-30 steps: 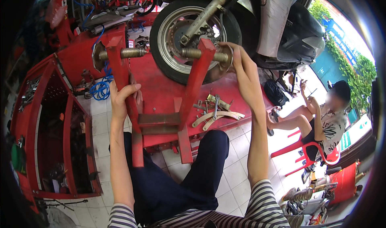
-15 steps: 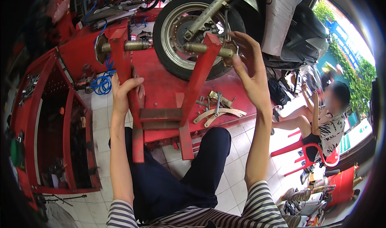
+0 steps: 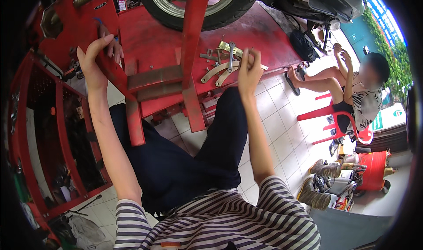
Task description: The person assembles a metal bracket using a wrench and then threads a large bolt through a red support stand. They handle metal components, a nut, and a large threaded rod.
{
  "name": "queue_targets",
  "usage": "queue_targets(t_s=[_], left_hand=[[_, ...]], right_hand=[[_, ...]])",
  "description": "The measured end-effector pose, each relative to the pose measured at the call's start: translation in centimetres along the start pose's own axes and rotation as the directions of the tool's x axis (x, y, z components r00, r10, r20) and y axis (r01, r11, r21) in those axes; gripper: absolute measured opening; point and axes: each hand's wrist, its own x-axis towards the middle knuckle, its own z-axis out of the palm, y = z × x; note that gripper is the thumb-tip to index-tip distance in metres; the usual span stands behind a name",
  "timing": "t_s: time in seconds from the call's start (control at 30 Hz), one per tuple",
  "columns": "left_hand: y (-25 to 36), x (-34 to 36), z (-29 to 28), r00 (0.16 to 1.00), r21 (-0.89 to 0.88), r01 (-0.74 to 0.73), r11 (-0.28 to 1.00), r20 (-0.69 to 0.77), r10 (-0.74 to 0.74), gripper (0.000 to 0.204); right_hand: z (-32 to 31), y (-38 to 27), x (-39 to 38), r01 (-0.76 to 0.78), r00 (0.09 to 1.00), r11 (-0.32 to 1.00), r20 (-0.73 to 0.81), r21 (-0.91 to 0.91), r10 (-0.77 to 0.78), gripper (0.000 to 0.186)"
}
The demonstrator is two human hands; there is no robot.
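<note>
A red metal wheel clamp frame (image 3: 191, 34) stands before me, its two upright arms joined by a crossbar and its legs reaching down between my knees. My left hand (image 3: 94, 62) is wrapped around its left arm, with fingertips showing past the far side. My right hand (image 3: 250, 76) is off the frame, fingers loosely bent and a little apart, with nothing visible in it. Just left of it, on the red platform (image 3: 154, 40), lie a small wrench (image 3: 231, 56), curved cream-coloured metal bars (image 3: 228, 75) and several small metal pieces. A motorbike's front wheel (image 3: 165, 14) stands behind the frame, partly cut off.
A red open cabinet (image 3: 79, 140) with tools stands at left. On the right a person (image 3: 365, 87) sits on a red plastic chair (image 3: 341, 122). Shoes (image 3: 315, 192) and a red drum (image 3: 373, 170) are at lower right. A scooter (image 3: 321, 3) stands at upper right.
The view has tipped downward, so the frame's clamp screws are mostly out of the picture. My right hand has left the right screw's knob and come down beside the loose metal parts.
</note>
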Motion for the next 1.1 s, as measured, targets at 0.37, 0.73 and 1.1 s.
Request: queue_targets(t_s=[0.37,0.73,1.1], left_hand=[[0.9,-0.3,1.1,1.0,0.062,-0.02,0.998,0.01,0.019,0.02],[0.4,-0.2,0.4,1.0,0.021,0.023,1.0,-0.001,-0.023,0.018],[0.2,-0.1,-0.2,1.0,0.028,-0.004,1.0,0.004,0.004,0.021]], right_hand=[[0.8,5.1,-3.1,0.032,0.99,0.851,0.134,-0.524,0.045,0.045],[-0.3,4.7,-2.8,-0.097,0.889,0.802,0.31,-0.589,0.336,0.043],[-2.1,7.3,-3.1,-0.356,0.901,0.933,0.286,0.059,0.326,0.03]])
